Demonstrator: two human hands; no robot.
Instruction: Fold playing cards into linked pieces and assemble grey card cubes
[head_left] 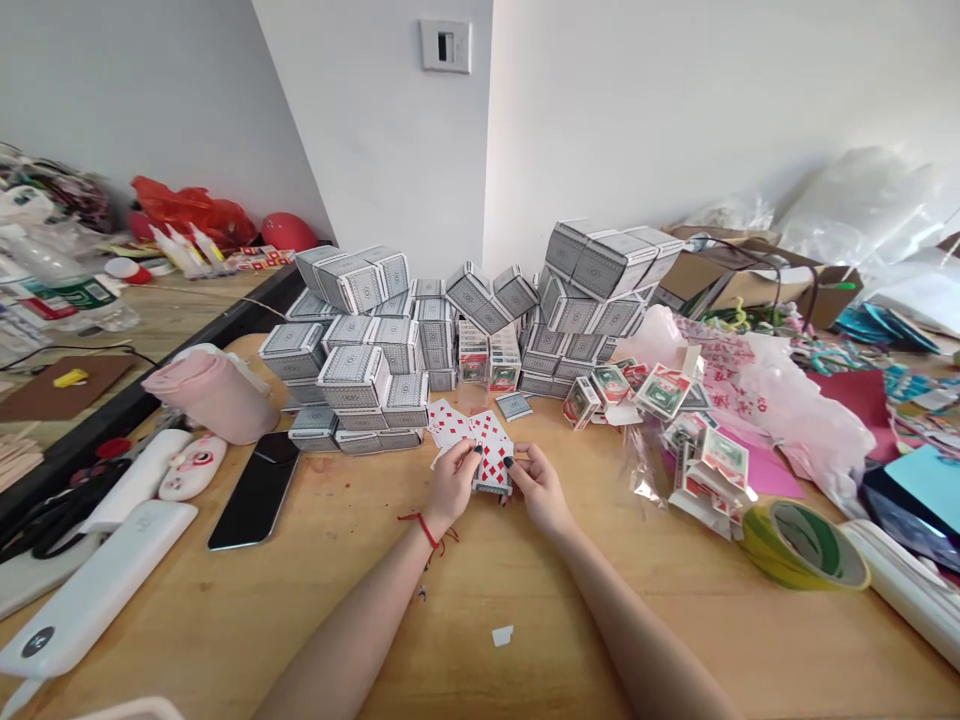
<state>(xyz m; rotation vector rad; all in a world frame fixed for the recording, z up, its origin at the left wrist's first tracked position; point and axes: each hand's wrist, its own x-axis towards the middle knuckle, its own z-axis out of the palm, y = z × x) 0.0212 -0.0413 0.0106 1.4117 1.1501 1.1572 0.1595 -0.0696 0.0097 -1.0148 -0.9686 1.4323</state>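
Note:
My left hand (451, 485) and my right hand (537, 486) meet over the wooden table (480, 620), both closed on a deck of playing cards (491, 465). Red diamond cards fan out from the top of the deck toward the left. Behind them rise piles of grey card boxes (360, 360), a leaning pair (491, 293) in the middle and a taller stack (600, 290) on the right. Opened red-and-green card packs (660, 390) lie scattered to the right of my hands. A red string is tied round my left wrist.
A black phone (259, 490), a white power bank (94, 590), a pink pouch (214, 393) and scissors (45, 515) sit on the left. A green tape roll (806, 545), plastic bags (757, 390) and coloured paper (926, 475) crowd the right. A small paper scrap (502, 634) lies between my forearms.

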